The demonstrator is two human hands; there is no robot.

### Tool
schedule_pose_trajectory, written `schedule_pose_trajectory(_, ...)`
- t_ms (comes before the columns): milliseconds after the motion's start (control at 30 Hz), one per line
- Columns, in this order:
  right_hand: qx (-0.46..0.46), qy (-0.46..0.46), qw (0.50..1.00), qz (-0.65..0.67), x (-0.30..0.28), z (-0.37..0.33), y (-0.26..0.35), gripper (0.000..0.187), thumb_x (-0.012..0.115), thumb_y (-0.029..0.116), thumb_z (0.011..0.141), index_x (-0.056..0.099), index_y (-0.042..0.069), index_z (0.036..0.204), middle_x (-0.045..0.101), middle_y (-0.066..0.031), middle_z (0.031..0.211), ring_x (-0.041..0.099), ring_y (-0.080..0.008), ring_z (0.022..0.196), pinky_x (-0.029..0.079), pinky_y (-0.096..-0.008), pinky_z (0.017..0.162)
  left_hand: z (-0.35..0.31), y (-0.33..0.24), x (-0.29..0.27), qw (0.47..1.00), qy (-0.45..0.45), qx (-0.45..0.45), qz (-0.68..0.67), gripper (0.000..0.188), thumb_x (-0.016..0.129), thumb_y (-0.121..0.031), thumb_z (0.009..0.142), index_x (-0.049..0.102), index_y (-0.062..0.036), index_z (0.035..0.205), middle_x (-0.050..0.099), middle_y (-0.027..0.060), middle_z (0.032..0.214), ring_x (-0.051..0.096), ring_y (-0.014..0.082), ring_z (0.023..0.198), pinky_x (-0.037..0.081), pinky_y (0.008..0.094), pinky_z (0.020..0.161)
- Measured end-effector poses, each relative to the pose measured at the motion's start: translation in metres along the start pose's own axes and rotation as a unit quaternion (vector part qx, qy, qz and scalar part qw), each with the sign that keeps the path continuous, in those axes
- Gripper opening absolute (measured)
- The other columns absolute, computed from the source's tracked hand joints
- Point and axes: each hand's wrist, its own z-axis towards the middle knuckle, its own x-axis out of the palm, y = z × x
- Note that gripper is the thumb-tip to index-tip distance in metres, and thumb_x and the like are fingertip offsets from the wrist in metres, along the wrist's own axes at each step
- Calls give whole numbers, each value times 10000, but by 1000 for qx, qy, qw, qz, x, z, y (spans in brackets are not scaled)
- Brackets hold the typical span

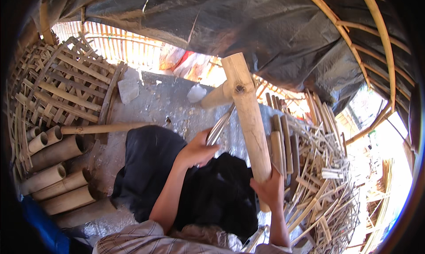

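Note:
My left hand (197, 148) is closed around a shiny, narrow, blade-like piece (220, 126), whose far tip comes up against the side of a thick bamboo pole (250, 117). I cannot make out its exact kind. The pole slants up and away from me, with a dark knot near its upper end. Around its lower end my right hand (270, 187) is wrapped. Behind the upper part, a shorter bamboo piece (215, 96) sticks out to the left; whether the two are joined is hidden. Black cloth (152, 159) covers my lap beneath both hands.
Cut bamboo tubes (57, 153) lie stacked at the left, below a woven bamboo lattice (73, 86). One thin pole (104, 128) lies on the grey floor (146, 101). Bamboo scraps (325, 178) pile up at the right. Black sheeting (274, 32) hangs low ahead.

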Motion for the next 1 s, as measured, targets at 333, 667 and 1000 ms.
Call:
schedule_pose_trajectory(333, 7, -87, 993, -73, 4, -5, -9, 496, 816, 200, 672, 637, -40, 1067, 723, -267, 854, 719, -471, 822, 576, -484, 787, -5, -6, -9, 999, -8, -16, -41, 177, 628, -33, 994, 468, -42, 1069, 426, -19, 561, 397, 59, 380, 299, 249, 322)
schedule_pose_trajectory(667, -58, -28, 993, -103, -4, 6, -21, 446, 853, 206, 666, 637, 11, 1004, 719, -239, 843, 718, -451, 812, 579, -484, 757, -1, 11, -15, 993, -75, -34, -79, 197, 599, -42, 1015, 464, -41, 1158, 409, -17, 567, 383, 63, 375, 306, 261, 324)
schedule_pose_trajectory(1000, -14, -44, 997, -55, 2, 6, -47, 523, 820, 224, 674, 644, -19, 1103, 713, -284, 904, 701, -485, 859, 570, -511, 806, 1, 9, -4, 998, -46, -31, -38, 218, 623, -41, 997, 425, -68, 1086, 412, -8, 576, 391, 66, 382, 313, 266, 321)
